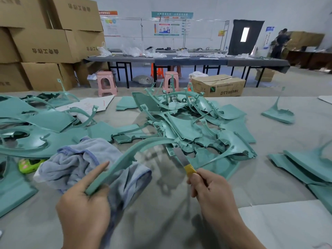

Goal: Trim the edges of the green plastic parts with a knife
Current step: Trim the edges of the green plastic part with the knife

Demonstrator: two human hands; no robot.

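Observation:
My left hand (84, 196) grips the near end of a long curved green plastic strip (129, 153), which arcs up and to the right above the table. My right hand (212, 193) grips a knife (182, 159) with a yellow-wrapped handle. Its flat metal blade points up and left, with the tip close to the strip's far end. A big heap of green plastic parts (194, 123) lies on the table just beyond both hands.
A blue-grey towel (77, 159) lies under my left hand. More green parts are spread at the left (36, 126) and right (309, 166). A bright green toy (28, 165) sits by the towel. Cardboard boxes (45, 44), pink stools (106, 83) and long tables stand behind.

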